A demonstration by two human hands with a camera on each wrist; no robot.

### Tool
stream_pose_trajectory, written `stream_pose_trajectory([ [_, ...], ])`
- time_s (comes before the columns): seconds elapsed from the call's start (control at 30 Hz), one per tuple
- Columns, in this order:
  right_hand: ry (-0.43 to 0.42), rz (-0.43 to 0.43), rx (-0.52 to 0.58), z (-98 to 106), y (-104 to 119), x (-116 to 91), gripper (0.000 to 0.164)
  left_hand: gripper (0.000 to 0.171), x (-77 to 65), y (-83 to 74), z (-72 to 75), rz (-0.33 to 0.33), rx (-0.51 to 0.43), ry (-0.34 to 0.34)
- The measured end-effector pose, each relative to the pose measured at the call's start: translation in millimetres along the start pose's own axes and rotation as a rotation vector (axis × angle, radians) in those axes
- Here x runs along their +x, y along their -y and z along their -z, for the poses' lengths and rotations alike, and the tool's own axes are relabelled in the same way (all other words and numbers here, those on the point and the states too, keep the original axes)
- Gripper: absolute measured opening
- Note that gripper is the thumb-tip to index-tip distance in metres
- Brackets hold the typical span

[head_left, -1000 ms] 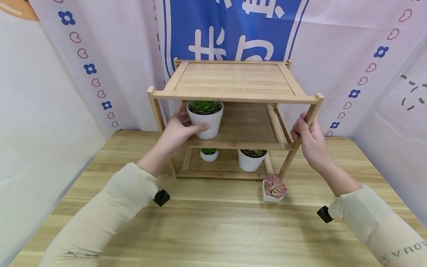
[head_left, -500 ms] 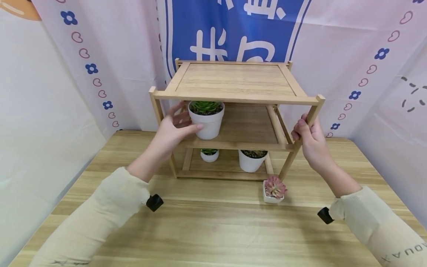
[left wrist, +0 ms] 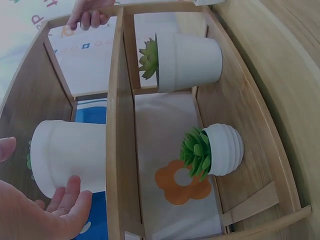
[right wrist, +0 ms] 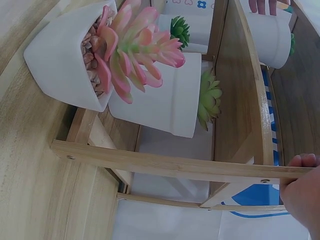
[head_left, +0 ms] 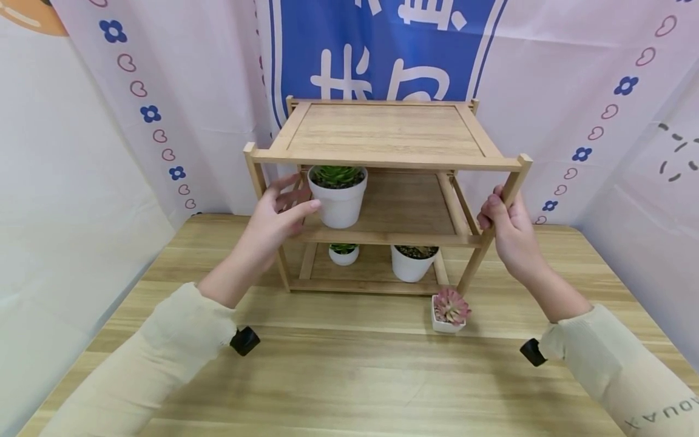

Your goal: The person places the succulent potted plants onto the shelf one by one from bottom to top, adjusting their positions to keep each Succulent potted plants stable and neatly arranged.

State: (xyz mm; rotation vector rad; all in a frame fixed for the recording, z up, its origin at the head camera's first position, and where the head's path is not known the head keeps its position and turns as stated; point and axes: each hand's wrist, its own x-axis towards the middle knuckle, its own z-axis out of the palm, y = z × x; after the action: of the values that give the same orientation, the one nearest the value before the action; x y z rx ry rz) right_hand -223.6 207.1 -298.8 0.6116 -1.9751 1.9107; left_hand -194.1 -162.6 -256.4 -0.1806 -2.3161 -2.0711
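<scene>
On the middle tier of a wooden shelf rack stands a white pot with a green succulent, at the left end. My left hand is beside this pot, its thumb and fingers spread apart near the pot's left side; the left wrist view shows the fingers loosely bent, overlapping the pot. With my right hand I grip the rack's front right post. A small ribbed pot and a larger white pot, both planted with succulents, stand on the bottom tier.
A pink succulent in a square white pot stands on the wooden table, by the rack's front right foot. Behind the rack hangs a curtain with a blue panel. White walls flank the table.
My left hand has let go of the pot on the middle tier, its thumb and fingers drawing back to the left. The pot stays put. My right hand keeps its grip on the post.
</scene>
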Motion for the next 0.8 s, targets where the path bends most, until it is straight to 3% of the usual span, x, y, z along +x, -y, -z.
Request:
stream_pose_trajectory([
  [0.8,-0.003,0.013,-0.003,0.2,-1.6,0.1,0.009,0.055,-12.3,0.3,-3.8,-0.037,0.046,0.075],
])
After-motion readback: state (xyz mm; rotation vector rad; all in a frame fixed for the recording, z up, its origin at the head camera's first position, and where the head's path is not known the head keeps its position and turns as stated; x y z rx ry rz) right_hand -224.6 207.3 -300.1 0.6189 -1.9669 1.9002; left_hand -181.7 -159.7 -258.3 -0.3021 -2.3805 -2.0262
